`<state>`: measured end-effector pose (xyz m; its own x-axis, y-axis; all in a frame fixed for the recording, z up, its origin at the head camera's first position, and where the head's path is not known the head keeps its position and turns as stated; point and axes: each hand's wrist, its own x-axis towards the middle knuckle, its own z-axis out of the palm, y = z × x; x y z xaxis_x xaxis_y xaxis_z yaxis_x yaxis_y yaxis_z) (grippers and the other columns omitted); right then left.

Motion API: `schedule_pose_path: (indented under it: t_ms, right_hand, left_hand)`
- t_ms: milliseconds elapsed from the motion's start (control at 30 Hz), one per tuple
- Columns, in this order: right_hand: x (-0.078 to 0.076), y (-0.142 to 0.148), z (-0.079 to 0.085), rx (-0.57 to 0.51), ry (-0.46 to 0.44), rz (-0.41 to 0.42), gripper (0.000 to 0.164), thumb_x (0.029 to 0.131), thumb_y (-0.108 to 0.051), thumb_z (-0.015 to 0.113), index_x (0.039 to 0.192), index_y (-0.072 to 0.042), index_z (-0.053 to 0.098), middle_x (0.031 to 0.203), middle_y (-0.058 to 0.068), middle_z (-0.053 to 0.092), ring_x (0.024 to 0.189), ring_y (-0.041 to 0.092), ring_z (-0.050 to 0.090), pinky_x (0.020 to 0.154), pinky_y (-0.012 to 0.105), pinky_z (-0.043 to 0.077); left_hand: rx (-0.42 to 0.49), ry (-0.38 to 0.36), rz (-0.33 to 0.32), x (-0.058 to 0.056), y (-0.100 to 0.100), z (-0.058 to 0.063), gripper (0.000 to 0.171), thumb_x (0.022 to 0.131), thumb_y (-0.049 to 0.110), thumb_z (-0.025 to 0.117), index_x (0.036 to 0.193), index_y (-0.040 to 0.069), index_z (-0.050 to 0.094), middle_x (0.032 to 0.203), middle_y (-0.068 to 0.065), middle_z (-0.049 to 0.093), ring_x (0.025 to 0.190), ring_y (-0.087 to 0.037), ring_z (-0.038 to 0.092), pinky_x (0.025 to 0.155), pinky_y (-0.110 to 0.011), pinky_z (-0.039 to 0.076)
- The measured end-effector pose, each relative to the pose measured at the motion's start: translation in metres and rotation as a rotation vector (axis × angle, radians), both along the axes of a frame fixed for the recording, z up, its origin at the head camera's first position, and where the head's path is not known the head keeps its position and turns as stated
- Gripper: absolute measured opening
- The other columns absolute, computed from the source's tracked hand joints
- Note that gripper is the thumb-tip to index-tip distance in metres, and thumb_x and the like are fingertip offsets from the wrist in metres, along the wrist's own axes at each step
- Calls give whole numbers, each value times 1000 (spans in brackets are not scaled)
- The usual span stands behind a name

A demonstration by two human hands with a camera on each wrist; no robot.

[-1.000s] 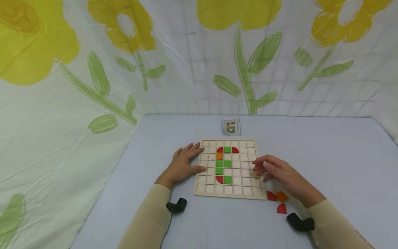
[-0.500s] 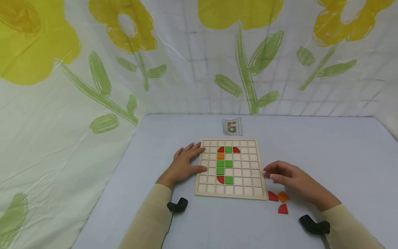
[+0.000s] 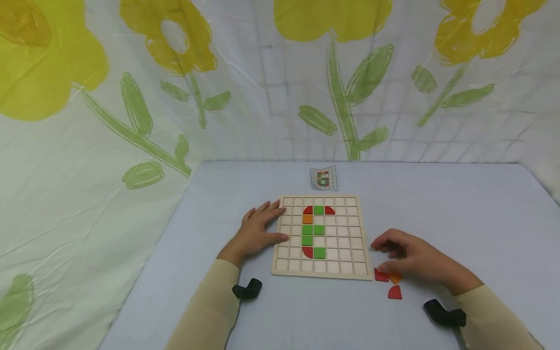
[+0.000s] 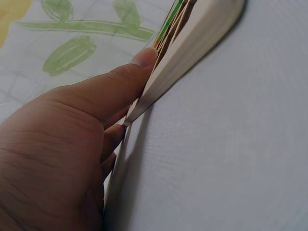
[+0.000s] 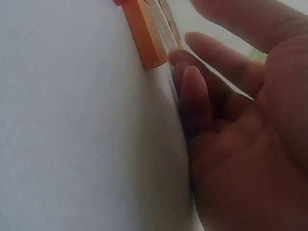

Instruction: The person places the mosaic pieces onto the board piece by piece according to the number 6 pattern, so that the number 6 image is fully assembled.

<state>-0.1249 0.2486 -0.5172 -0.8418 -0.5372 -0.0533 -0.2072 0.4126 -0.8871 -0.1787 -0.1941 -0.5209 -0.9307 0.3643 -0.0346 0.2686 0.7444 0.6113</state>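
Note:
A wooden grid board (image 3: pixel 323 276) lies flat on the table. Green squares, an orange square and red rounded corner tiles sit in some of its cells. Along the board's left edge rests my left hand (image 3: pixel 255 233), fingers spread and thumb on the rim; the left wrist view shows the thumb (image 4: pixel 144 57) touching the frame. Beyond the right edge, my right hand (image 3: pixel 420 260) hovers with loosely bent fingers, its thumb over the loose tiles. Below it lie an orange square tile (image 3: pixel 395 278), partly hidden by the thumb, a red rounded tile (image 3: pixel 381 275) and another red tile (image 3: pixel 395 292).
Behind the board lies a small pattern card (image 3: pixel 323 178) with a coloured grid. Black wrist devices, one (image 3: pixel 247 289) on the left and one (image 3: pixel 444 313) on the right, stick out at the sleeves. A flowered curtain (image 3: pixel 262 97) hangs behind the table.
My right hand has drawn back from the board's right edge toward the right. Its thumb has come down over the loose tiles. The left hand stays on the board's edge.

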Motion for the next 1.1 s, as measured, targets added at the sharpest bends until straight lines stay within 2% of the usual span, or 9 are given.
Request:
schedule_pose_path:
  t_ms: [167,367,500,633,733,900,1100]
  right_hand:
    - [2,-5,4,78,53,58,41,90,-28,92,125,-18,72,125,-2,64,114,20,59,98,25,51]
    - [3,-11,6,136,74,99,31,90,-34,92,114,-24,75,117,-7,63,116,19,55,97,27,49]
    - [4,-12,4,132,77,75,21,93,-32,90,107,-25,75,110,-7,64,109,18,57,90,28,51]
    - [4,-11,3,123,92,46,20,94,-30,90,103,-24,73,110,-7,64,107,15,59,91,27,51]
    - [4,-11,3,106,85,27,21,94,-27,90,103,-22,72,110,-5,65,106,16,60,92,26,51]
    - [5,-12,5,80,32,-19,20,95,-22,88,105,-18,71,103,-1,68,95,17,63,82,28,54]
    - [5,-12,6,64,39,-87,15,98,-21,85,105,-16,72,96,0,68,90,19,63,77,28,55]
  left_hand:
    - [5,5,-3,0,-1,0,86,92,48,87,165,21,51,176,7,29,165,-20,14,129,-50,-1]
    - [8,3,-2,0,0,1,86,92,47,87,166,20,51,176,6,30,165,-20,14,129,-51,-1]
    - [9,-2,0,0,0,0,86,92,48,87,166,20,51,176,7,29,165,-19,14,129,-50,-2]
    - [7,0,0,0,-1,0,86,92,48,87,165,20,51,176,7,30,165,-19,14,129,-51,-1]
    - [1,-2,4,-1,-1,-1,86,92,49,86,166,21,51,176,7,29,164,-19,14,129,-51,-1]
    - [9,-8,5,-2,-1,-2,87,92,49,87,166,21,51,176,7,29,165,-19,13,129,-51,-2]
    - [15,-10,4,-2,-1,-3,87,91,50,87,166,22,51,176,8,28,164,-18,13,129,-50,-3]
